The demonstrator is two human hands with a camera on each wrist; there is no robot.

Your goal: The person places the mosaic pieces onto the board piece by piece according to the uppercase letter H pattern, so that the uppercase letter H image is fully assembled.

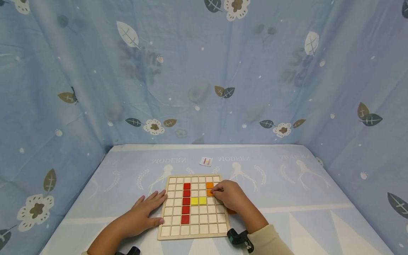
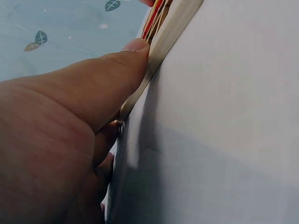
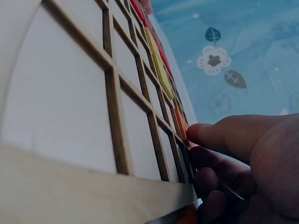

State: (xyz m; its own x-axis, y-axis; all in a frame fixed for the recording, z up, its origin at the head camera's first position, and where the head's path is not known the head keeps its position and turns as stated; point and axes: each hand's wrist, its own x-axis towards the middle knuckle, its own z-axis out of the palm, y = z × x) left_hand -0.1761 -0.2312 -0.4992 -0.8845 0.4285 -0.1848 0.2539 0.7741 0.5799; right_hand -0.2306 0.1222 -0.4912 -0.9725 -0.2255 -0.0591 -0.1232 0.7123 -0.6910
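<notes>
A square wooden grid board lies on the table. In it sit a column of several red tiles, two yellow tiles side by side, and orange tiles at the upper right. My right hand pinches the lower orange tile at its cell, just below another orange tile. The right wrist view has the thumb against that tile, with the other fingers curled beside the board's rim. Fingers spread, my left hand rests at the board's left edge; its thumb touches the rim.
Beyond the board lies a small printed card with a coloured pattern. An orange piece, partly hidden by the right wrist, is on the table right of the board. Blue patterned cloth surrounds the table's back and sides.
</notes>
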